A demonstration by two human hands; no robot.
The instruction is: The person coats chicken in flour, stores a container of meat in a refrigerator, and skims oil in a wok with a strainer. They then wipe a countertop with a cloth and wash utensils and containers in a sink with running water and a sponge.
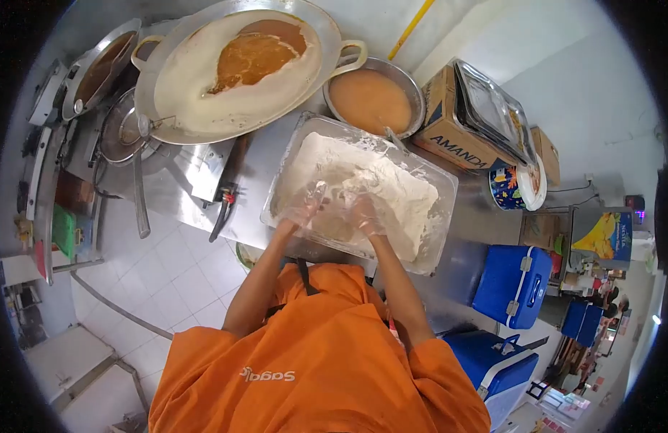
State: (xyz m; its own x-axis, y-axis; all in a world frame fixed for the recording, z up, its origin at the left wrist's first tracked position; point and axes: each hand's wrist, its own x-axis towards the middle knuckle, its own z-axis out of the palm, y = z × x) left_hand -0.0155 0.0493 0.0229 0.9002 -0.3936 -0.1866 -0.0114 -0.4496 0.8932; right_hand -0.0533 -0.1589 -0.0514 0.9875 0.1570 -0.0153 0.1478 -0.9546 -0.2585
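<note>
A clear rectangular tub [442, 216] of white flour [406, 195] lies in front of me on the steel counter. Both my hands wear thin clear plastic gloves dusted with flour and are inside the tub. My left hand [303, 207] is over the near left part, its fingers stretched out and apart. Close by on the right, my right hand [360, 211] has its fingers curled in at the flour. Whatever it may hold is whitened and cannot be made out. Between the hands the flour is thin and the tub's bottom partly shows.
Behind the tub stand a large wok of foamy oil [269, 61] and a metal bowl of orange-brown liquid [370, 97]. A strainer [121, 130] is at left. A cardboard box [456, 141] bears metal trays [496, 108]. Blue cool boxes [511, 285] stand at right.
</note>
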